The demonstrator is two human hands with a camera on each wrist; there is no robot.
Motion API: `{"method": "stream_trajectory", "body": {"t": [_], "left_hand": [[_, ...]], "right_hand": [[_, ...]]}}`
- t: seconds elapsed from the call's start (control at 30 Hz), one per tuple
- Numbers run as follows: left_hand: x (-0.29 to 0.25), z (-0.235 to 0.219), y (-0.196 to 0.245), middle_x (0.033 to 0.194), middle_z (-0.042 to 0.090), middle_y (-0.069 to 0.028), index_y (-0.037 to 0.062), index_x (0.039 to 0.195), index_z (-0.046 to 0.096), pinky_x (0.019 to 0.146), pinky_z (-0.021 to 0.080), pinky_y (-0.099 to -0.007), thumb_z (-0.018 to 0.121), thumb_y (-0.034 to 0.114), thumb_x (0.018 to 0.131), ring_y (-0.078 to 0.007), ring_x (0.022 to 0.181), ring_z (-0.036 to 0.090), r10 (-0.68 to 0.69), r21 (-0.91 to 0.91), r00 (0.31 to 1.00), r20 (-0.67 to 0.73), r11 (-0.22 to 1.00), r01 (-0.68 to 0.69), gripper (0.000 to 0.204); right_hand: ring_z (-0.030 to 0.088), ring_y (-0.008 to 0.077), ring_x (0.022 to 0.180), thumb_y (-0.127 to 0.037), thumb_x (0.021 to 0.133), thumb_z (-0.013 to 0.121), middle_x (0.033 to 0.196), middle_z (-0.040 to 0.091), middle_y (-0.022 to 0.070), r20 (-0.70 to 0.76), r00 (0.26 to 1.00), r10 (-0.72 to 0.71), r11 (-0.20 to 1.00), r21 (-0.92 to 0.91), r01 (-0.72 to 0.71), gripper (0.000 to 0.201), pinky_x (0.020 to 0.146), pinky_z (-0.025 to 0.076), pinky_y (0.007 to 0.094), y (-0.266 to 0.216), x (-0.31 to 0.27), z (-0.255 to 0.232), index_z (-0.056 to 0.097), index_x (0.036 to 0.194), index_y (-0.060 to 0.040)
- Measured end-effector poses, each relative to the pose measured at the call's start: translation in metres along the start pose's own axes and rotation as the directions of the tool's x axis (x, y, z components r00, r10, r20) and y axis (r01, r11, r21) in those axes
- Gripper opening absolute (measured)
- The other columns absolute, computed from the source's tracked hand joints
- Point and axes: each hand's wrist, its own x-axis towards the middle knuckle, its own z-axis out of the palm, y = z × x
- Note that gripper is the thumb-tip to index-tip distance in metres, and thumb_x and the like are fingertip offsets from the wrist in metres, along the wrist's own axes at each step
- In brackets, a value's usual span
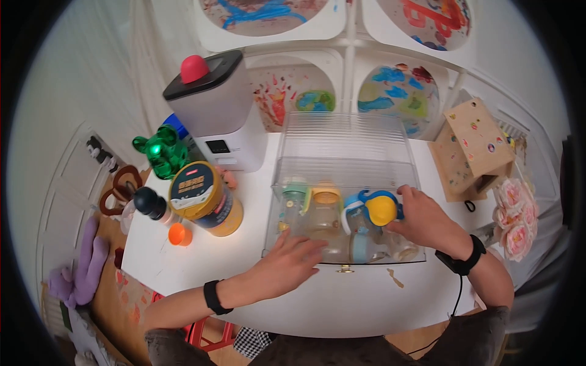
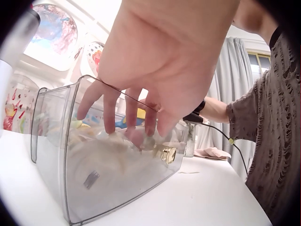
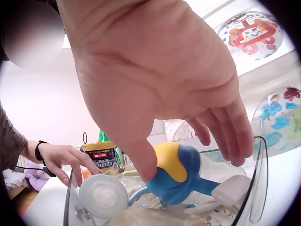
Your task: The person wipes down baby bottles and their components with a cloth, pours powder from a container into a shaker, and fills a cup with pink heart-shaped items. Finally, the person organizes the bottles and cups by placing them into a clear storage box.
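Observation:
A clear lidded box (image 1: 271, 250), its lid raised, holds several baby bottles. Among them is a bottle with a blue and yellow top (image 1: 383, 210). My right hand (image 1: 427, 222) is over the box's right side; its thumb touches the blue top in the right wrist view, and the other fingers are spread and fairly straight. My left hand (image 1: 290, 262) reaches over the front wall with its fingers loosely extended down inside, above a clear bottle (image 1: 329, 235). A green-topped bottle (image 1: 296, 186) and an orange-topped bottle (image 1: 325, 193) lie toward the back.
Left of the box stand a yellow-lidded tin (image 1: 207, 201), a small orange cup (image 1: 179, 234), a dark-capped bottle (image 1: 149, 202), a green shiny bear (image 1: 162, 152) and a tall white appliance (image 1: 226, 116). Rightward are a wooden house (image 1: 476, 146) and pink flowers (image 1: 516, 210).

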Motion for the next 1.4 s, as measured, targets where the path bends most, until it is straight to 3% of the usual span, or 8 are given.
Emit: {"method": "stream_trajectory", "body": {"t": [0.2, 0.3, 0.6, 0.67, 0.77, 0.87, 1.1, 1.4], "left_hand": [[0.006, 0.004, 0.007, 0.142, 0.047, -0.0190, 0.0055, 0.105, 0.062, 0.110, 0.039, -0.0655, 0.068, 0.016, 0.092, -0.0353, 0.129, 0.050, -0.008, 0.027, 1.000, -0.014, 1.000, 0.008, 0.018], [0.009, -0.004, 0.004, 0.143, 0.045, -0.0224, 0.0036, 0.106, 0.062, 0.108, 0.037, -0.0701, 0.064, 0.010, 0.092, -0.0359, 0.129, 0.051, -0.042, -0.099, 0.995, 0.093, 0.994, 0.051, 0.016], [0.008, -0.003, 0.006, 0.156, 0.037, -0.0225, 0.0019, 0.107, 0.063, 0.112, 0.030, -0.0737, 0.061, -0.005, 0.084, -0.0401, 0.142, 0.043, 0.037, -0.068, 0.976, 0.215, 0.997, -0.023, 0.024], [0.008, -0.003, 0.006, 0.159, 0.036, -0.0199, 0.0017, 0.106, 0.063, 0.113, 0.029, -0.0734, 0.061, -0.007, 0.081, -0.0411, 0.144, 0.041, 0.015, -0.096, 0.976, 0.219, 0.995, 0.006, 0.026], [0.006, 0.000, 0.005, 0.158, 0.037, -0.0195, 0.0024, 0.105, 0.063, 0.113, 0.029, -0.0731, 0.062, -0.008, 0.080, -0.0405, 0.143, 0.042, 0.052, -0.046, 0.985, 0.164, 0.998, -0.045, 0.027], [0.005, 0.003, 0.008, 0.158, 0.038, -0.0186, 0.0031, 0.104, 0.063, 0.113, 0.029, -0.0730, 0.062, -0.007, 0.080, -0.0393, 0.142, 0.043, 0.085, -0.038, 0.985, 0.151, 0.996, -0.081, 0.026], [-0.002, 0.006, 0.017, 0.157, 0.040, -0.0173, 0.0038, 0.101, 0.062, 0.113, 0.029, -0.0722, 0.062, -0.006, 0.081, -0.0376, 0.142, 0.045, 0.061, -0.061, 0.991, 0.122, 0.997, -0.054, 0.023], [-0.008, 0.003, 0.017, 0.149, 0.047, -0.0164, 0.0056, 0.099, 0.059, 0.114, 0.031, -0.0703, 0.062, -0.003, 0.081, -0.0390, 0.137, 0.049, 0.047, -0.030, 0.995, 0.087, 0.999, -0.044, 0.020]], "right_hand": [[0.066, 0.0467, 0.101, -0.040, 0.092, 0.072, 0.110, 0.066, 0.0317, 0.152, 0.988, 0.030, 0.993, 0.112, -0.048, 0.064, 0.085, 0.053, 0.0497, -0.029, 0.017, -0.029, 0.045, 0.130, 0.0038], [0.066, 0.0468, 0.101, -0.035, 0.091, 0.073, 0.108, 0.066, 0.0316, 0.183, 0.979, 0.095, 0.986, 0.120, -0.118, 0.063, 0.086, 0.053, 0.0494, -0.025, 0.021, -0.023, 0.044, 0.132, 0.0036], [0.067, 0.0480, 0.090, -0.022, 0.093, 0.071, 0.115, 0.061, 0.0353, 0.073, 0.996, -0.044, 0.997, 0.062, 0.039, 0.070, 0.086, 0.053, 0.0480, -0.011, 0.012, 0.005, 0.034, 0.143, 0.0085], [0.067, 0.0483, 0.083, -0.024, 0.096, 0.068, 0.104, 0.063, 0.0332, -0.015, 0.997, -0.080, 0.997, 0.014, 0.080, 0.067, 0.079, 0.055, 0.0484, -0.013, 0.009, 0.009, 0.033, 0.143, 0.0094], [0.066, 0.0470, 0.076, -0.024, 0.099, 0.064, 0.094, 0.064, 0.0300, 0.035, 0.997, 0.068, 0.997, -0.027, -0.067, 0.062, 0.070, 0.056, 0.0489, -0.024, 0.005, 0.003, 0.034, 0.142, 0.0085], [0.066, 0.0448, 0.072, -0.026, 0.101, 0.061, 0.089, 0.064, 0.0286, -0.016, 0.999, 0.042, 0.997, -0.057, -0.043, 0.058, 0.065, 0.056, 0.0481, -0.025, 0.003, 0.006, 0.035, 0.140, 0.0082], [0.067, 0.0452, 0.075, -0.035, 0.102, 0.059, 0.091, 0.063, 0.0298, 0.041, 0.997, -0.058, 0.998, 0.018, 0.057, 0.060, 0.066, 0.056, 0.0491, -0.015, 0.008, 0.002, 0.036, 0.139, 0.0068], [0.067, 0.0482, 0.091, -0.039, 0.096, 0.068, 0.110, 0.060, 0.0318, 0.086, 0.994, 0.073, 0.982, 0.165, -0.087, 0.072, 0.079, 0.056, 0.0492, -0.012, 0.004, -0.005, 0.035, 0.144, 0.0025]]}}
